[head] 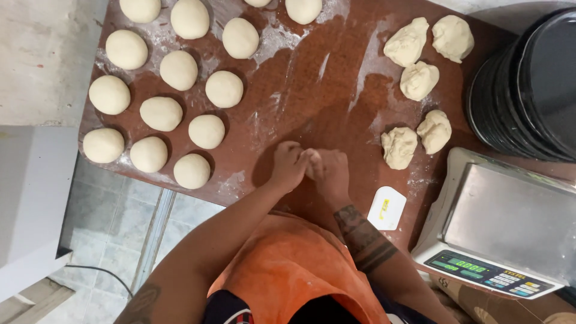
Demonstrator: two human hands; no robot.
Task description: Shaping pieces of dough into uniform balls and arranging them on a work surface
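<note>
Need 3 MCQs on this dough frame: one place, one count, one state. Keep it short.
1. Where is the scale?
A. left of the dough balls
B. at the table's right edge, below the stack of black pans
C. on the floor

2. How many rough dough pieces lie at the right?
A. two
B. five
C. nine

3. What are the hands doing?
A. left hand and right hand pressed together over a piece of dough on the table
B. resting on the scale
C. holding the scraper

Answers: 1 B, the scale sits by the pans at the right. 2 B, five unshaped lumps show. 3 A, both hands meet at the table's near edge; the scraper lies apart.
</note>
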